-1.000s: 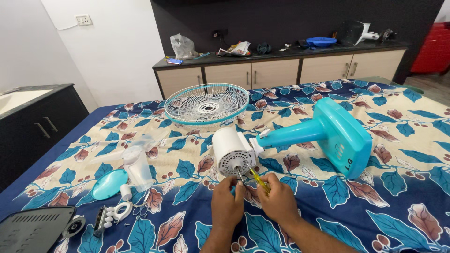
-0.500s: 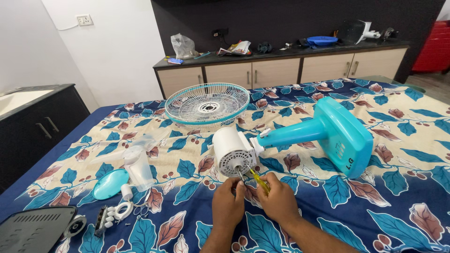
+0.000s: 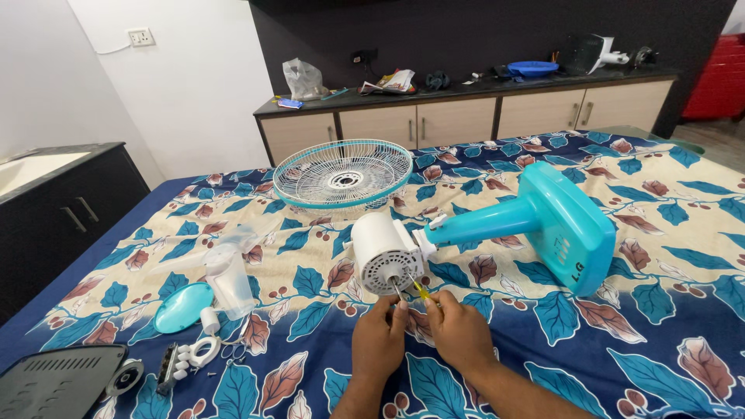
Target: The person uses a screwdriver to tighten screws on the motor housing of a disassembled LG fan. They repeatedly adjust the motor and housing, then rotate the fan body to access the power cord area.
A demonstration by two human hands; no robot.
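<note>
Left hand [image 3: 378, 339] pinches the motor shaft [image 3: 396, 289]; right hand [image 3: 459, 332] grasps a screwdriver [image 3: 420, 290] (yellow handle).

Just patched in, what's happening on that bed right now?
A person has a table fan lying on its side on a leaf-print sheet. Both hands work at the face of its white motor housing: the left hand steadies by the shaft, the right hand holds a yellow-handled screwdriver. The wire guard lies detached behind.
</note>
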